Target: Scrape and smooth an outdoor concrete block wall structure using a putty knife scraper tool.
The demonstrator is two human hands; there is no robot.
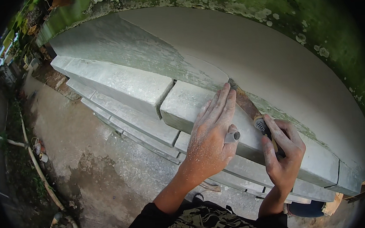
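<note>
My left hand [211, 137] lies on top of a pale grey block [185, 99], fingers stretched out together and dusted white. A short grey tube [232, 137] is tucked between its thumb and palm, the hollow end showing. My right hand [284, 149] is closed around the dark handle of a rusty-bladed hand tool [245, 101]. Its long brown blade lies along the back edge of the block, against the wall behind, with the tip by my left fingertips. Whether the blade has teeth I cannot make out.
Another block [116, 78] sits to the left, past a narrow gap. More courses of blocks step down below. Behind rises a smooth grey wall [245, 46] under a mossy green edge [276, 1]. Dusty concrete ground [88, 163] and a pale pole [38, 166] lie at left.
</note>
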